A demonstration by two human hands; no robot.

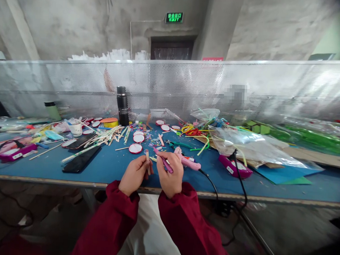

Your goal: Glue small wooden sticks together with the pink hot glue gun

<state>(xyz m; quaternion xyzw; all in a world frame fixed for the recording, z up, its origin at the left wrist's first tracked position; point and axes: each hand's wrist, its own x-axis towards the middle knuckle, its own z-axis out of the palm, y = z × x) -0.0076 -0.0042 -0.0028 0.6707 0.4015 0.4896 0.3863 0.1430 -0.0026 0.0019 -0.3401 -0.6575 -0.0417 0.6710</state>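
Note:
Between the thumb and fingers of my left hand (pixel 134 175) is a short wooden craft stick (pixel 147 159), held upright. My right hand (pixel 171 174) grips a purple marker pen (pixel 166 165), its tip pointing up and left toward the stick, apart from it. Just right of my right hand lies a pink glue gun (pixel 190 163) with a black cord. Small white discs with red rims (pixel 135 148) rest on the table beyond my left hand. Green-handled pliers (pixel 180 144) lie behind the glue gun.
The blue table (pixel 107 171) holds a black phone (pixel 82 159), a pile of wooden sticks (pixel 109 137), a black thermos (pixel 122 106) and a purple device (pixel 235 166). Plastic bags (pixel 242 144) and coloured pipe cleaners cover the right. A perforated metal screen (pixel 171 83) closes the back.

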